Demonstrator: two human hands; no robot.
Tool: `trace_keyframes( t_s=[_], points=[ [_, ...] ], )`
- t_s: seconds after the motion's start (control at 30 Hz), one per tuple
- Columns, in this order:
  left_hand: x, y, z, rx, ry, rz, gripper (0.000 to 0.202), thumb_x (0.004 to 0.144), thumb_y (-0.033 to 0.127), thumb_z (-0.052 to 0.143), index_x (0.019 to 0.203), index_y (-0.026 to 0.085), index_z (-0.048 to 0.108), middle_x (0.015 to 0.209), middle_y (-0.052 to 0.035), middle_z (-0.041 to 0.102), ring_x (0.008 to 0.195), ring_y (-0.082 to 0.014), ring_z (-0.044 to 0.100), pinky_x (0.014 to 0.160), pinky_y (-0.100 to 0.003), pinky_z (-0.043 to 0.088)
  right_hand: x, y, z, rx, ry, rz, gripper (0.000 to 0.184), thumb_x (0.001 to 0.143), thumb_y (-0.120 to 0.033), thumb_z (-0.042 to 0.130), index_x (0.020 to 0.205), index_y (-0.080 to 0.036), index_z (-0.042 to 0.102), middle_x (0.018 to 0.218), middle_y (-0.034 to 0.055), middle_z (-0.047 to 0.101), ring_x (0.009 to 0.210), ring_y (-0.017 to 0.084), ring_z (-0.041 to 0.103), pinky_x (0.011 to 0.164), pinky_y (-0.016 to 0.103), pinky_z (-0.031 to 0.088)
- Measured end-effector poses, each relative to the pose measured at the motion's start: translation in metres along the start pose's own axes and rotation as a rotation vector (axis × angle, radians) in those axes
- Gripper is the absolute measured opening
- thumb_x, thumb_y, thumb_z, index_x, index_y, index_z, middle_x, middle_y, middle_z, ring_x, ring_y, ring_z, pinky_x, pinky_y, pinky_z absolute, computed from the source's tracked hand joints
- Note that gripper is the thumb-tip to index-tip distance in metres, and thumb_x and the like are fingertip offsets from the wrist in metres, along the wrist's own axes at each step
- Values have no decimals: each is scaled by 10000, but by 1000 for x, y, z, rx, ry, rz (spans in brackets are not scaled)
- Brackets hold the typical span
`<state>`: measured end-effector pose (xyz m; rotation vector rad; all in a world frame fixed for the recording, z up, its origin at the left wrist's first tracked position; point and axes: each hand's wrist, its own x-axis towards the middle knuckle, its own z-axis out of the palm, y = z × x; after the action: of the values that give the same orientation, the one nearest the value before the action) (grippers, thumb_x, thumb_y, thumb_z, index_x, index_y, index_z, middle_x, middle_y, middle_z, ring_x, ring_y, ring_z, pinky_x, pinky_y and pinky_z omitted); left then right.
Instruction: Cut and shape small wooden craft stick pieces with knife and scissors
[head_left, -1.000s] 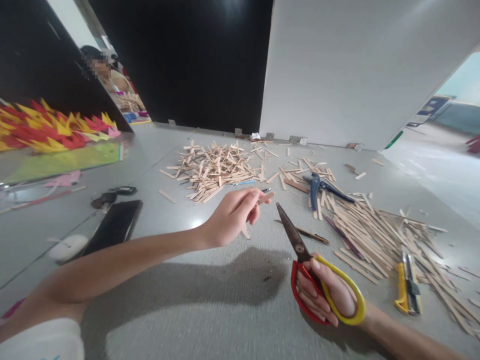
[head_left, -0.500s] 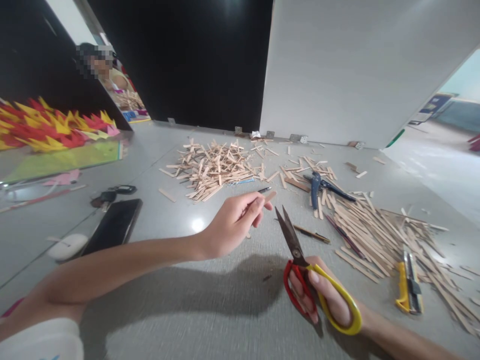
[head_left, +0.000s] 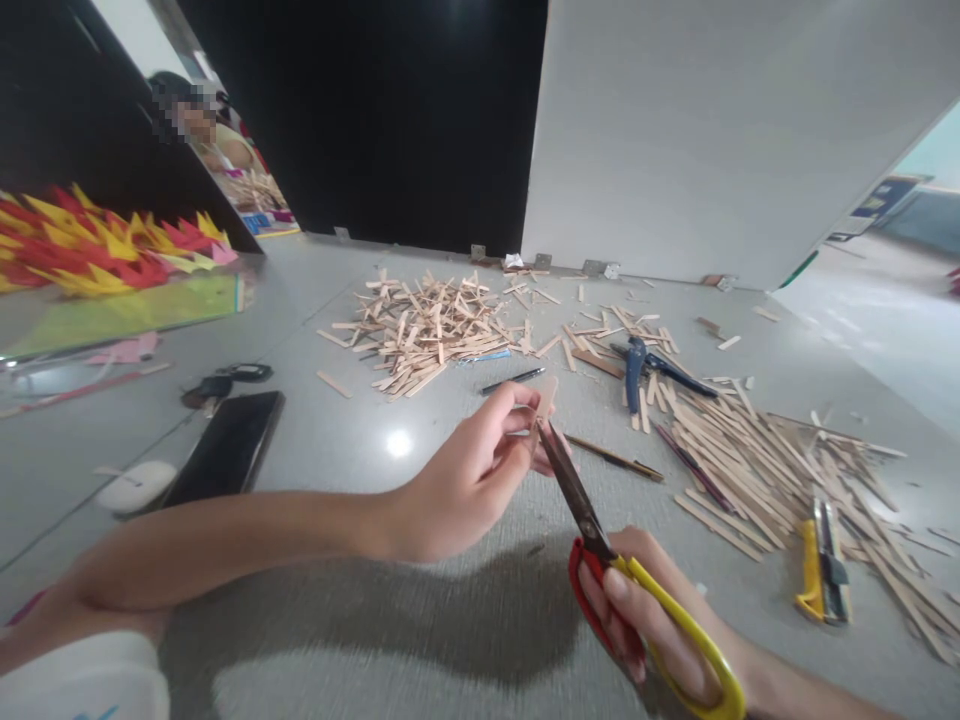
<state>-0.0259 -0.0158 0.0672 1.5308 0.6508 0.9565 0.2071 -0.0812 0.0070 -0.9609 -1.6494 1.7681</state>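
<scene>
Between the fingertips of my left hand (head_left: 472,480) is a short wooden stick (head_left: 548,397) with a rounded end, held up off the floor. My right hand (head_left: 660,610) grips a pair of scissors (head_left: 581,505) with one red and one yellow handle loop. The dark blades point up and left, their tips at the stick beside my left fingers. Whether the tips pinch the wood is hard to make out. Just behind my left hand lies a black pen (head_left: 512,380), and a gold-and-black pen (head_left: 619,457) rests right of the blades.
A heap of short wooden pieces (head_left: 431,330) lies ahead, longer sticks (head_left: 742,460) to the right. Blue-handled cutters (head_left: 636,375) and a yellow utility knife (head_left: 821,565) lie right. Left are a phone (head_left: 229,445), keys (head_left: 210,388) and folded paper (head_left: 105,250). Tall panels (head_left: 637,130) stand behind; a person (head_left: 187,115) sits beyond.
The scissors' blades have closed together and their tips have come to the stick. My left hand has turned, raising the stick more upright, and the black pen behind it shows more fully.
</scene>
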Motion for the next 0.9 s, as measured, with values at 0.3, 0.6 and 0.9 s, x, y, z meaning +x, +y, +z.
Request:
trace_keyframes(
  t_s=[0.3, 0.6, 0.9],
  points=[
    [-5, 0, 1, 143, 48, 1, 132, 1103, 224, 505, 1219, 227, 440, 1107, -120, 785, 1021, -210, 769, 935, -364, 629, -4, -3, 5, -109, 92, 64, 659, 989, -878, 437, 769, -256, 450, 478, -98, 370, 359, 75, 335, 350, 206, 247],
    [-12, -5, 2, 264, 35, 42, 181, 1132, 250, 447, 1294, 232, 370, 1192, -161, 802, 970, -204, 798, 819, -321, 649, -1, -25, 11, -306, 143, -46, 646, 1059, -764, 453, 667, -256, 370, 494, -78, 326, 439, 78, 229, 416, 262, 186],
    [-11, -4, 2, 341, 9, 127, 287, 1130, 208, 417, 1415, 180, 430, 1144, -146, 791, 953, -180, 785, 855, -285, 651, 3, -19, 7, -523, 183, -10, 598, 1040, -680, 480, 642, -263, 324, 557, -81, 218, 502, 106, 208, 481, 287, 226]
  ],
)
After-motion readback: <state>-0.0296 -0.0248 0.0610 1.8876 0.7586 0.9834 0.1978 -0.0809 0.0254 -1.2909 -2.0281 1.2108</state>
